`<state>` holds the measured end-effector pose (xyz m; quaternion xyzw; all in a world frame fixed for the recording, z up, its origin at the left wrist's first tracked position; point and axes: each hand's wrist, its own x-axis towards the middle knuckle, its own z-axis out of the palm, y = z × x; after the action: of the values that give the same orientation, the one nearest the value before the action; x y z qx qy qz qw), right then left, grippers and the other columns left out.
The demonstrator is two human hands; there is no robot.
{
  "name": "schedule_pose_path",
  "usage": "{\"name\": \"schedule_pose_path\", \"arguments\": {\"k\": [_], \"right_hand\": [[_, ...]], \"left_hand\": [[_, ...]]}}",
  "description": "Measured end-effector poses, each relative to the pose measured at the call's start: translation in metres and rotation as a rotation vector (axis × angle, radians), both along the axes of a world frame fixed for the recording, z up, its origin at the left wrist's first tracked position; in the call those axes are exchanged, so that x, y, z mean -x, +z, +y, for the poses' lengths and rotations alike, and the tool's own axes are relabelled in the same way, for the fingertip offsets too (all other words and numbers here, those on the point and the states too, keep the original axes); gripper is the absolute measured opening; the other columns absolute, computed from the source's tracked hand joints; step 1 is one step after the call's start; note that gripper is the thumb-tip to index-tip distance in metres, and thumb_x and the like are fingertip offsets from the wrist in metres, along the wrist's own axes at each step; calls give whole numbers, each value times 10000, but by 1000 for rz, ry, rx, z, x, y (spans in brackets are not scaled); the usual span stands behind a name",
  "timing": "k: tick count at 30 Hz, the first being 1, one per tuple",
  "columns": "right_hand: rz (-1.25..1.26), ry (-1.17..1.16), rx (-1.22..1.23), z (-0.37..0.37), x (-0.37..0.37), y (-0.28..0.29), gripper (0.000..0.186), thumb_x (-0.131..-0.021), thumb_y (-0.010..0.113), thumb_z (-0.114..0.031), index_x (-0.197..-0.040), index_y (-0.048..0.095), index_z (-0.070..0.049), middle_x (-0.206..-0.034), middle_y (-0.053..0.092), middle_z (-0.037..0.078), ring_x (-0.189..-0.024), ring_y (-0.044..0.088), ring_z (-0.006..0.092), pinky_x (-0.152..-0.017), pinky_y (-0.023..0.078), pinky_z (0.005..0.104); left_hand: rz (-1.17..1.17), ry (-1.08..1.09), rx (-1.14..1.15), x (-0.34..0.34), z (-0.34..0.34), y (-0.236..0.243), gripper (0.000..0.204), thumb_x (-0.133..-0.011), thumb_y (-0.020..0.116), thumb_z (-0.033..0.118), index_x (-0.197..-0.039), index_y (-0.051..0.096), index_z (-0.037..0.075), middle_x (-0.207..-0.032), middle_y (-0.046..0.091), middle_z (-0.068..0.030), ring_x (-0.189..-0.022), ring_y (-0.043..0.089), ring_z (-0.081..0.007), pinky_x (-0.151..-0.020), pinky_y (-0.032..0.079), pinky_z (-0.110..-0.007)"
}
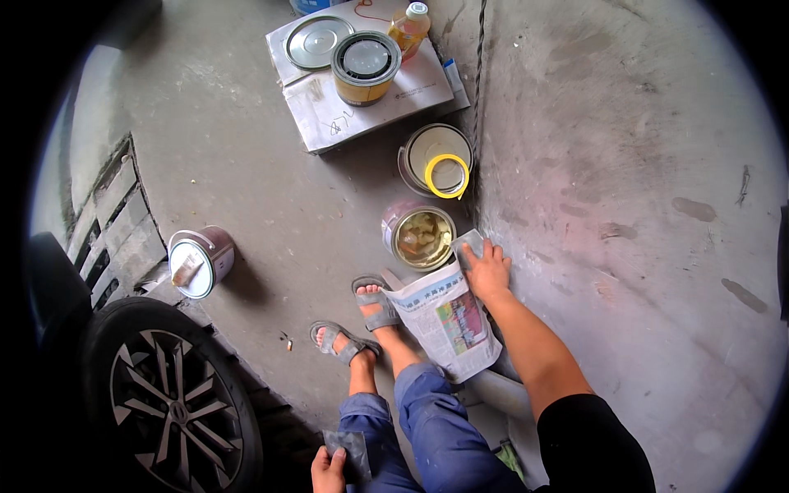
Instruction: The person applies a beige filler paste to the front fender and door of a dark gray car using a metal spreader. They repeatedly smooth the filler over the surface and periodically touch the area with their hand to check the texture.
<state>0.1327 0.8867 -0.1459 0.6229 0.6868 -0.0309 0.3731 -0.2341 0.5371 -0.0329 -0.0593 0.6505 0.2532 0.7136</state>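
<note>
At the bottom edge, my left hand (pixel 329 471) is closed on a thin dark grey sheet (pixel 355 453) with its thumb on top. My right hand (pixel 488 269) reaches forward with its fingers apart, the fingertips at a small grey sheet (pixel 468 242). That sheet lies by the far end of a printed newspaper (pixel 448 320), right of my feet. Just left of the fingers stands an uncovered can (pixel 423 238) with crumpled, yellowish contents. Behind it is a lidded pail (pixel 427 146), with a yellow ring-shaped roll (pixel 448 176) on top.
A white carton (pixel 325 111) farther off bears a yellow can (pixel 364 78), a round metal lid (pixel 316 41) and a bottle of orange liquid (pixel 409 31). At left, a pail (pixel 201 259) carries a brush-like piece, near a car wheel (pixel 177 411). A wall (pixel 625 205) rises on the right.
</note>
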Motion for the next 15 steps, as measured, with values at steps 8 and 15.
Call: {"name": "schedule_pose_path", "arguments": {"k": [8,15], "right_hand": [[413,-424,-261,-17,-1,47,595,-885,585,-282,-1455,423,-226,-1385,450,142,-1227,459,329,-997,407,473],[1873,-1151,455,-57,131,210,637,-979,518,-345,-1487,294,-33,-1355,515,117,-1157,562,211,-958,471,349]], "left_hand": [[-4,152,-121,-6,17,17,262,-904,496,-39,-1154,509,36,-1081,596,-47,-970,548,-131,-920,426,-295],[-32,628,-259,11,99,94,442,-864,539,-70,-1282,416,3,-1249,538,-129,-1140,538,-238,-1010,419,-373]]}}
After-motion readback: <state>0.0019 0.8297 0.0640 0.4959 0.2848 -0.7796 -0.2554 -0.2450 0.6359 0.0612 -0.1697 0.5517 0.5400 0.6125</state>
